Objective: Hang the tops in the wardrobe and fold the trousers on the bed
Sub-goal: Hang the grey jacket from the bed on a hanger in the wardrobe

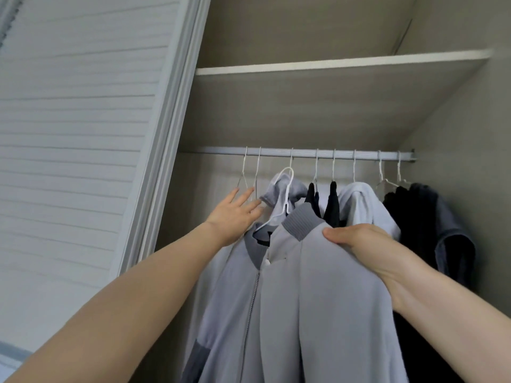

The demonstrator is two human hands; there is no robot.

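Right hand (356, 241) clutches grey jacket (304, 299) shoulder, jacket hanging vertically; left hand (235, 217) released, fingers straight.

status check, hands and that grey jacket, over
Left hand open, reaching toward the empty hangers. Right hand grips grey jacket at its shoulder. Jacket's hanger hook below the rail, not yet on.

Matt cloth hanging from thin wire under a smooth metal rail

The grey jacket (326, 299) is showing soft matt cloth with a ribbed knit collar and a metal zip; the white hangers (287, 189) are looking like thin coated wire, the rail (304, 152) like smooth pale metal, the shelf (331, 64) like matt laminated board.
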